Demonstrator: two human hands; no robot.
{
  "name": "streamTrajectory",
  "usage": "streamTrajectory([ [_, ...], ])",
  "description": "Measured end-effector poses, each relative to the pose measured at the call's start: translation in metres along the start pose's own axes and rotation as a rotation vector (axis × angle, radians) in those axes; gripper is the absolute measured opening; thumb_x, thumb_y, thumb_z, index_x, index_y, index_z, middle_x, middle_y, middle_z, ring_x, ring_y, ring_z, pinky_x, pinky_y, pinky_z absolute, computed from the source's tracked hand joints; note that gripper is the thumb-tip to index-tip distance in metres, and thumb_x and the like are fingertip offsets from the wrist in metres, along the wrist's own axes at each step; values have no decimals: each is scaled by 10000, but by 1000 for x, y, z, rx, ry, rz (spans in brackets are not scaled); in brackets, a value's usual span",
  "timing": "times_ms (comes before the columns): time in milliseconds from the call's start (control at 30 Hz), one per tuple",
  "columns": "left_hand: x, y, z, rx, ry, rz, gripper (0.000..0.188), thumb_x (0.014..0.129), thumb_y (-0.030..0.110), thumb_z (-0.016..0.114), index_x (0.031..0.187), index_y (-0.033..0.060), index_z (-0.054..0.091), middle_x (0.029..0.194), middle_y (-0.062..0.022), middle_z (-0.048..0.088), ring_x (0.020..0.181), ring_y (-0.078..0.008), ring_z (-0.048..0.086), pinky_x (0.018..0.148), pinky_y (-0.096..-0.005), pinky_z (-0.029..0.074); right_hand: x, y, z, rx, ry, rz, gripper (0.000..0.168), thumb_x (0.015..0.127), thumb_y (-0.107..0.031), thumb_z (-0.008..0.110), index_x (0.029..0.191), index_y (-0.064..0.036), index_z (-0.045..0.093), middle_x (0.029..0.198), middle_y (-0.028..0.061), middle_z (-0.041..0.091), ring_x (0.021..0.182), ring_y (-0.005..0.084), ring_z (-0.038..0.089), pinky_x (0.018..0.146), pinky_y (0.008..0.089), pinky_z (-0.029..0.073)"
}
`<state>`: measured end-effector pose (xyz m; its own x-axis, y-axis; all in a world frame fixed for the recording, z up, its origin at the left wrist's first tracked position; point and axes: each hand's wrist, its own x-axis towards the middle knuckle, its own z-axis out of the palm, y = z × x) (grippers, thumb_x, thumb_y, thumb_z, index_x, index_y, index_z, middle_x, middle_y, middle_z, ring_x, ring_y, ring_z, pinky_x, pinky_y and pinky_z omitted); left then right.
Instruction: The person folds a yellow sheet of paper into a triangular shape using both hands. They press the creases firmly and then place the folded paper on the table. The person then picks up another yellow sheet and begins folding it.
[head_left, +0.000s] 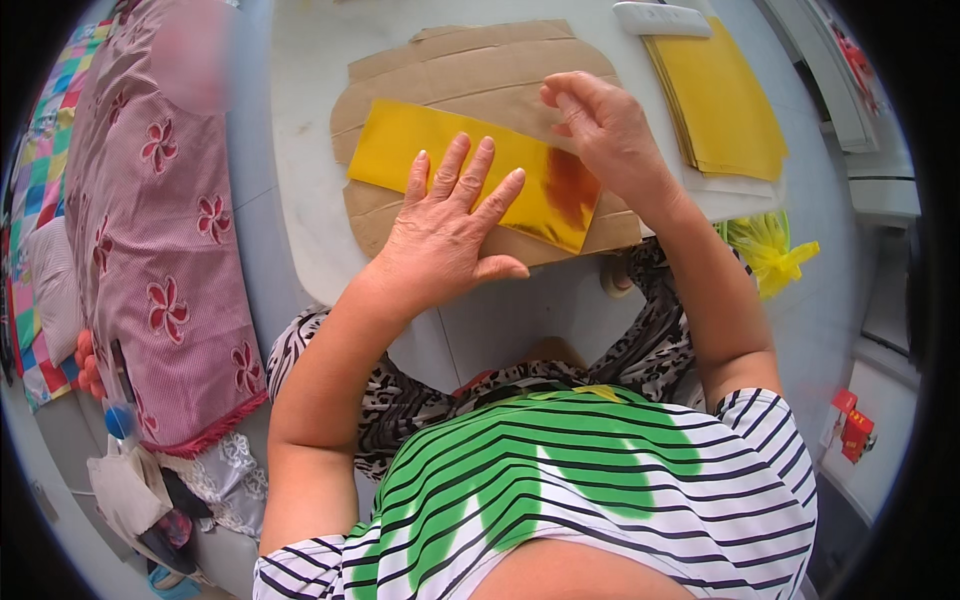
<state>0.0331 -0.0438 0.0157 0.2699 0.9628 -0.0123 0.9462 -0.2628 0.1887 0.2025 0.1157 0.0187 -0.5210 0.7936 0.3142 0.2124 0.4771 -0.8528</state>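
Observation:
A rectangular sheet of shiny gold foil paper (536, 169) lies at a slant on a flattened piece of brown cardboard (495, 56). Palm down, my left hand (450, 217) rests across the sheet's lower left part, fingers spread. My right hand (607, 135) hovers over the sheet's right end with its fingers curled in, and nothing shows between them. A dark reddish reflection appears on the foil below it. To the right lies a stack of yellow paper sheets (724, 105), with a white plastic object (661, 20) on its top end.
The cardboard lies on a white marble-look table (307, 225), whose rounded near corner is at left. A yellow plastic bag (772, 259) is beside the table on the right. Along the left runs a sofa with a pink flowered cover (187, 262). White cabinets (885, 199) line the right.

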Motion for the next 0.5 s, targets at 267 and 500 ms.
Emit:
streamTrajectory([
  [267,-3,-39,-16,-101,-37,202,862,722,651,670,1465,268,460,1595,-91,282,1473,-332,238,1178,-542,192,-51,-20,-5,-391,-377,-669,655,834,-341,737,1291,63,498,1369,243,513,1317,423,462,1089,511,391],
  [500,4,-59,-16,-47,-12,191,781,736,609,688,1417,263,528,1556,-94,363,1459,-299,287,1170,-532,215,-83,-5,12,-601,-468,-673,705,708,-263,775,1251,113,528,1335,293,525,1343,437,435,1132,563,311],
])
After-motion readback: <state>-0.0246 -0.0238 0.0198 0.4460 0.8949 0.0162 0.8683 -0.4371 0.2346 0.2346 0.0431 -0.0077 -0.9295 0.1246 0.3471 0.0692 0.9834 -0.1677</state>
